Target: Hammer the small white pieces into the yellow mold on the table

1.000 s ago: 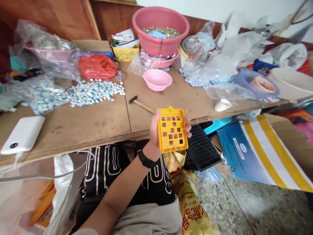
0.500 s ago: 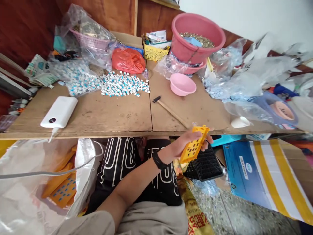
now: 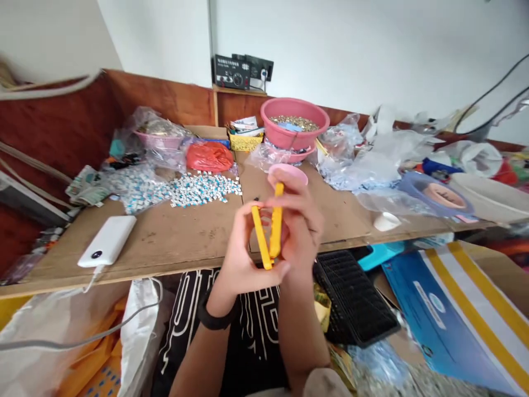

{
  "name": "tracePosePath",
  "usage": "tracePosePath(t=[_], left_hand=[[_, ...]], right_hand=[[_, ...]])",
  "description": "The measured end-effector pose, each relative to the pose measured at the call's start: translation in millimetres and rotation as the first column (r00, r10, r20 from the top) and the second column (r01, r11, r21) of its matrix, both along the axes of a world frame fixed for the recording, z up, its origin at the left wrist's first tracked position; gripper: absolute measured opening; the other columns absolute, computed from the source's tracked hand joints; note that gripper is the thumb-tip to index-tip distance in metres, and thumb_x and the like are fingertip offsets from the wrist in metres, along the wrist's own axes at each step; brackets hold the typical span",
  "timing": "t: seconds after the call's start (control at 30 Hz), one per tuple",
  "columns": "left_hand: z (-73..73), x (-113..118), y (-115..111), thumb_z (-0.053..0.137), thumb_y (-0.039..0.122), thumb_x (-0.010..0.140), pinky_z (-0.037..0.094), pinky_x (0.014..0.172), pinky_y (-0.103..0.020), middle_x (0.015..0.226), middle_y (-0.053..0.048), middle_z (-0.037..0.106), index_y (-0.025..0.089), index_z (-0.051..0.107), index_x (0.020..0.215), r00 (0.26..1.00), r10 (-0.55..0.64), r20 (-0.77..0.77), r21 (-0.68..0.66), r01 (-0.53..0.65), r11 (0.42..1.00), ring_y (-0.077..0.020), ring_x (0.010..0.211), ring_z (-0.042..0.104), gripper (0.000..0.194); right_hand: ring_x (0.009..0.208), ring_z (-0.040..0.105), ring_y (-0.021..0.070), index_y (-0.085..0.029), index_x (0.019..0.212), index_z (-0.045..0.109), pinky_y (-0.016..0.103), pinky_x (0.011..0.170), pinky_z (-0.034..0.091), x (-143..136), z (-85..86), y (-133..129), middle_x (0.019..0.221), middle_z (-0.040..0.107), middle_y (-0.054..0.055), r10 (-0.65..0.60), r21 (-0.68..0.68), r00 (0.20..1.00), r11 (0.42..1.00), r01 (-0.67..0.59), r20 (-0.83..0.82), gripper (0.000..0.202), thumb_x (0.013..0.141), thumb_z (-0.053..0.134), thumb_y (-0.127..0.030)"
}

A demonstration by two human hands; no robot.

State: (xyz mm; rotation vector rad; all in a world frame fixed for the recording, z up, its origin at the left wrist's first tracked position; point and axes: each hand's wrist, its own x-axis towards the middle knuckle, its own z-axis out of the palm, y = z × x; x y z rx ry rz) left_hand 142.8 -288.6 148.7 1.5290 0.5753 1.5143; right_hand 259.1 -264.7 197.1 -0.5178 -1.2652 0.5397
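Observation:
Above the table's front edge, both my hands are on a yellow plastic case (image 3: 276, 226), seen nearly edge-on. Its two thin panels form a narrow V, meeting at the bottom and apart at the top. My left hand (image 3: 239, 259), with a black band at the wrist, grips the left panel between thumb and fingers. On the other side my right hand (image 3: 301, 231) wraps round the right panel, fingers over its top and thumb low near the joint. The panels' inner faces are mostly hidden. A pink bowl (image 3: 301, 172) sits behind my right fingers.
Small white-and-blue pieces (image 3: 202, 188) lie heaped on the table (image 3: 185, 231) beside a red bag (image 3: 210, 156). A white power bank (image 3: 107, 240) with a cable is at left. Behind stands a big pink tub (image 3: 295, 132). Black trays (image 3: 355, 298) lie below the table edge.
The yellow case has moved left and up, turned edge-on, and now shows two panels spread apart. My right hand has come into fuller view gripping it. The view has tilted upward.

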Motion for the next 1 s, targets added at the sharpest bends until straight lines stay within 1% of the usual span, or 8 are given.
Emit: tracePosePath(t=[0.07,0.13,0.23,0.43,0.57,0.7,0.9,1.0], left_hand=[[-5.2,-21,9,0.101,0.055,0.083,0.058,0.122,-0.049,0.162,-0.015,0.059,0.029,0.049,0.16,0.986,0.166,0.032,0.039,-0.167,0.985,-0.0371,0.147,0.065,0.097],[-11.3,-42,18,0.1,0.056,0.085,0.059,0.122,-0.047,0.162,-0.014,0.061,0.03,0.052,0.16,0.964,0.264,0.034,0.032,-0.265,0.964,-0.0352,0.146,0.067,0.093],[-18.8,-69,26,0.101,0.056,0.084,0.058,0.125,-0.05,0.168,-0.015,0.06,0.03,0.056,0.167,0.961,0.274,-0.042,0.002,-0.275,0.962,-0.0369,0.149,0.066,0.098],[-23.0,-74,28,0.111,0.059,0.072,0.05,0.136,-0.061,0.174,-0.017,0.06,0.029,0.061,0.173,0.96,0.245,-0.136,0.055,-0.239,0.969,-0.0447,0.161,0.057,0.117],[-26.9,-53,33,0.108,0.069,0.075,0.048,0.138,-0.061,0.177,-0.016,0.056,0.03,0.051,0.182,0.931,0.356,-0.08,0.114,-0.346,0.931,-0.0452,0.163,0.056,0.127],[-34.0,-39,42,0.104,0.077,0.074,0.048,0.139,-0.061,0.178,-0.015,0.055,0.032,0.047,0.184,0.905,0.408,-0.116,0.194,-0.383,0.903,-0.0458,0.166,0.054,0.131],[-38.8,-38,48,0.094,0.091,0.074,0.049,0.139,-0.064,0.179,-0.017,0.055,0.032,0.046,0.185,0.9,0.415,-0.133,0.233,-0.379,0.896,-0.0479,0.165,0.056,0.134],[-40.1,-36,49,0.09,0.098,0.071,0.05,0.138,-0.065,0.179,-0.019,0.055,0.029,0.049,0.184,0.896,0.423,-0.137,0.235,-0.385,0.892,-0.0499,0.166,0.054,0.138]], right_hand=[[0.152,0.068,0.0342,-0.03,0.122,0.088,0.054,0.128,0.059,-27,-9.2,19,0.158,0.075,0.005,0.248,-0.037,0.966,0.967,-0.251,-0.068,0.027,0.102,0.076,-0.045],[0.164,0.059,0.0378,-0.029,0.145,0.083,0.056,0.136,0.052,-40,-23.3,31,0.167,0.07,0.009,0.461,-0.121,0.887,0.88,-0.459,-0.013,0.059,0.096,0.083,-0.061],[0.172,0.049,0.0389,-0.028,0.168,0.068,0.056,0.141,0.046,-46,-48.8,38,0.178,0.061,0.011,0.593,-0.249,0.805,0.782,-0.571,0.014,0.092,0.088,0.09,-0.068],[0.162,0.06,0.0416,-0.034,0.173,0.06,0.061,0.126,0.061,-43,-76.5,42,0.183,0.056,0.009,0.576,-0.227,0.804,0.771,-0.595,-0.152,0.105,0.081,0.093,-0.072],[0.159,0.061,0.045,-0.035,0.162,0.069,0.065,0.131,0.056,-34,-79.0,48,0.182,0.056,0.008,0.551,-0.206,0.795,0.772,-0.601,-0.253,0.103,0.073,0.096,-0.079],[0.169,0.048,0.0475,-0.036,0.157,0.072,0.066,0.14,0.044,-24,-78.1,50,0.178,0.059,0.009,0.524,-0.276,0.816,0.769,-0.576,-0.243,0.114,0.059,0.103,-0.085],[0.174,0.045,0.0442,-0.038,0.156,0.074,0.063,0.144,0.039,-12,-71.5,44,0.181,0.056,0.006,0.554,-0.16,0.825,0.81,-0.565,-0.111,0.087,0.081,0.097,-0.076],[0.178,0.036,0.0443,-0.037,0.16,0.074,0.062,0.146,0.036,-8,-71.9,41,0.181,0.055,0.007,0.516,-0.198,0.854,0.832,-0.518,-0.064,0.094,0.081,0.094,-0.084]])
